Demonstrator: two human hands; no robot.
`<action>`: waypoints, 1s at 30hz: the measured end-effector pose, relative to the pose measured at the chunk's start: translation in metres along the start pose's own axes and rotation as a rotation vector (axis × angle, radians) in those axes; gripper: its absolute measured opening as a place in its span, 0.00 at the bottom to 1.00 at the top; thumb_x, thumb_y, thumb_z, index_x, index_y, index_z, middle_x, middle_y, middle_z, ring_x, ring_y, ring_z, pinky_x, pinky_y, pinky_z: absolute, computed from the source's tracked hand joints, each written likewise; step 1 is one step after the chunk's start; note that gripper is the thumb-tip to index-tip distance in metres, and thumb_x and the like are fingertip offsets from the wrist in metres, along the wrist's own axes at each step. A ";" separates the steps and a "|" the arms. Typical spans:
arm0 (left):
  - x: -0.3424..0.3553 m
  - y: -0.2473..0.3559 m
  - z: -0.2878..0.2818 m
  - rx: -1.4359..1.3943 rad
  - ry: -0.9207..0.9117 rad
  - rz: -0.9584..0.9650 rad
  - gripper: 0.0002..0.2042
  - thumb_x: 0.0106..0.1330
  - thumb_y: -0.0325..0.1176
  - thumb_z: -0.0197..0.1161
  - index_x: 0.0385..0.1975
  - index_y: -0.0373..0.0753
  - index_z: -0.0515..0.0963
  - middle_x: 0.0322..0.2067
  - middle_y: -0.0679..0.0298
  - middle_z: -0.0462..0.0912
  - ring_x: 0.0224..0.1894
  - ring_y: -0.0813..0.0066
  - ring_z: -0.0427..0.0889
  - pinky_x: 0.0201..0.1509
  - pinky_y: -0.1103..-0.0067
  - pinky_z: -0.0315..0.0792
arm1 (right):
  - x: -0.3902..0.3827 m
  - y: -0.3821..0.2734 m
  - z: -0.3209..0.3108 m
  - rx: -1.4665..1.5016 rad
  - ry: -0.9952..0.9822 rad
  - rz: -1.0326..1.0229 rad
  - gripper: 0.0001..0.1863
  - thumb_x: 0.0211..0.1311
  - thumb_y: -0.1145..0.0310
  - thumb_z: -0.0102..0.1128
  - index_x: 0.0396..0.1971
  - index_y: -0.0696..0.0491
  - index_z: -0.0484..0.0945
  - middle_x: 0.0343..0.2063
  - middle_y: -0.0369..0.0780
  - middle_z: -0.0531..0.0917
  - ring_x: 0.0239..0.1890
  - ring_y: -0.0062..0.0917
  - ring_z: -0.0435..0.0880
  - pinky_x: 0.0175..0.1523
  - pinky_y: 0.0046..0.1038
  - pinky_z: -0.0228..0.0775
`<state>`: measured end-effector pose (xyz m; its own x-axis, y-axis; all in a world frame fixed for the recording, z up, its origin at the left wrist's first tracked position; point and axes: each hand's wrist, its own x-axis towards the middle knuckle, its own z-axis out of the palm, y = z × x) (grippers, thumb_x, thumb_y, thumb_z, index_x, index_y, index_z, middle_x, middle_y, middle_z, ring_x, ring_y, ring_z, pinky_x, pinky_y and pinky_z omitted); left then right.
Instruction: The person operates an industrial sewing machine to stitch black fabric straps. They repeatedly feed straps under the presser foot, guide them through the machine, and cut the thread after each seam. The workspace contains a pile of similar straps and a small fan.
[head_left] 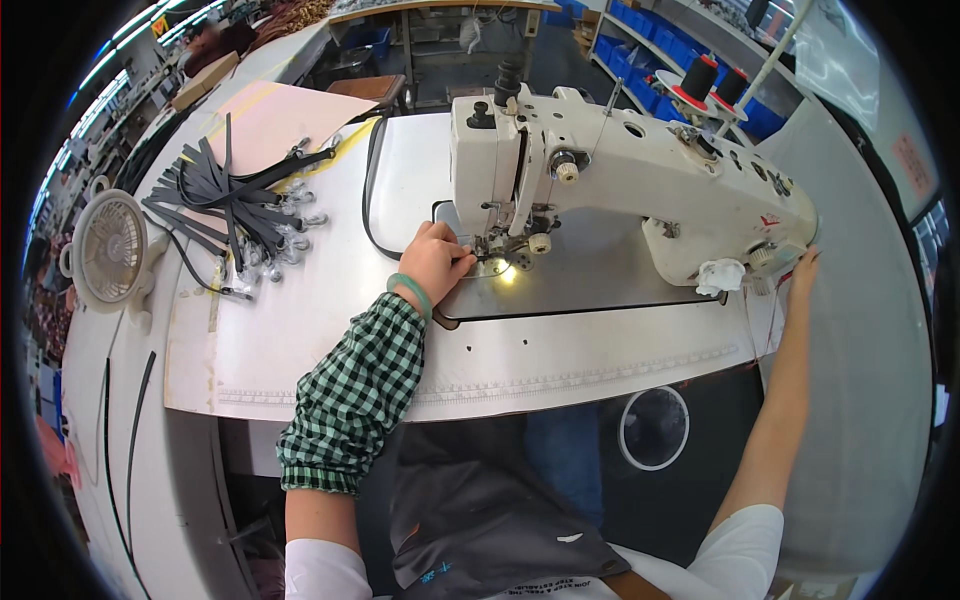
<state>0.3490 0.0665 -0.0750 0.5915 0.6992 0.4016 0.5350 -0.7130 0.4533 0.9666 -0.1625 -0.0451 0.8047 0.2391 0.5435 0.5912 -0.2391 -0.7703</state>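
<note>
White enamel covers the industrial sewing machine (pixel 620 170), which is set into a pale work table (pixel 330 370) with a steel bed plate around the needle. The left hand (pixel 435 262) is laid on that plate, its fingertips pressed together right at the presser foot (pixel 492 245), where a small lamp throws a bright spot. Something small seems to be pinched or steadied there – what exactly cannot be made out, since the fingers and the foot cover it. A green bangle is worn at the wrist, above a green checked sleeve guard (pixel 355 400).

The right hand (pixel 803 268) is reached out to the far end of the machine, beside the handwheel (pixel 722 275); its fingers are seen edge-on, so whether anything is grasped cannot be told.

As a judgement, the work appears to be in mid-course: a heap of dark grey straps with metal clasps (pixel 235 205) is piled well apart to the left of the machine (whether these are sewn already or waiting cannot be told), and one piece appears to be under the foot. Two dark thread cones (pixel 712 82) are stood behind the machine, and a small white fan (pixel 110 250) is placed at the table's left edge.
</note>
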 end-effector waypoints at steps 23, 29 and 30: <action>0.005 0.000 0.007 0.032 0.062 0.040 0.04 0.48 0.31 0.64 0.23 0.39 0.81 0.24 0.64 0.73 0.32 0.69 0.70 0.37 0.77 0.69 | 0.042 -0.080 -0.025 -0.444 -0.116 -0.164 0.26 0.62 0.51 0.38 0.42 0.61 0.69 0.37 0.48 0.77 0.39 0.36 0.76 0.44 0.32 0.68; -0.003 -0.019 -0.005 -0.061 0.154 0.090 0.05 0.50 0.29 0.61 0.26 0.39 0.81 0.25 0.63 0.74 0.34 0.65 0.70 0.41 0.74 0.67 | 0.026 -0.040 -0.020 -0.070 -0.105 0.121 0.26 0.63 0.50 0.37 0.43 0.60 0.67 0.38 0.44 0.75 0.38 0.28 0.76 0.39 0.27 0.72; -0.010 -0.029 -0.010 -0.079 0.201 0.112 0.05 0.50 0.29 0.61 0.27 0.38 0.81 0.25 0.62 0.74 0.35 0.65 0.70 0.41 0.74 0.67 | 0.032 -0.035 -0.024 -0.057 -0.135 0.115 0.26 0.63 0.50 0.37 0.43 0.60 0.68 0.37 0.44 0.75 0.38 0.28 0.76 0.39 0.27 0.72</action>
<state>0.3215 0.0808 -0.0839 0.5081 0.6184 0.5995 0.4195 -0.7856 0.4548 0.9730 -0.1688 0.0071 0.8549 0.3300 0.4003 0.5009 -0.3243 -0.8025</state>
